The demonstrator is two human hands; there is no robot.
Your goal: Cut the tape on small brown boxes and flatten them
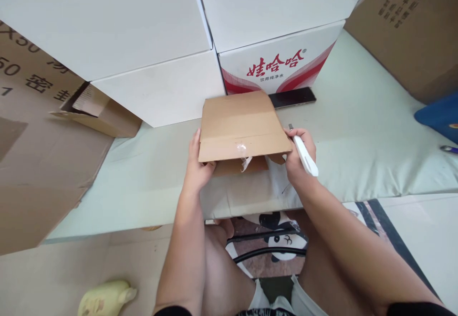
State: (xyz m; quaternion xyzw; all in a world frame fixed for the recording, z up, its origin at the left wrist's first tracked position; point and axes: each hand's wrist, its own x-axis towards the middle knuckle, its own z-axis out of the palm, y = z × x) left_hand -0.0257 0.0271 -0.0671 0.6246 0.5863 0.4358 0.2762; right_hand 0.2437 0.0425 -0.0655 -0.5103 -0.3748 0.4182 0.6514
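Observation:
A partly flattened brown cardboard box (239, 120) is held between my hands over the pale green cloth. Torn clear tape (245, 156) hangs from its near edge, where a flap pokes out below. My left hand (199, 161) grips the left edge, thumb underneath. At the right edge, my right hand (300, 151) is closed round a white utility knife (305, 156) and also touches the cardboard. The knife's tip points away from me and its white end toward my wrist. Some of my fingers are hidden behind the box.
White cartons (153, 87) stand behind, one with red lettering (275, 65). A black phone (292, 98) lies before it. An opened small carton (107, 110) is at left, big brown cartons (411, 34) on both sides. A blue object (438, 115) sits right; a yellow bottle (105, 299) lies on the floor.

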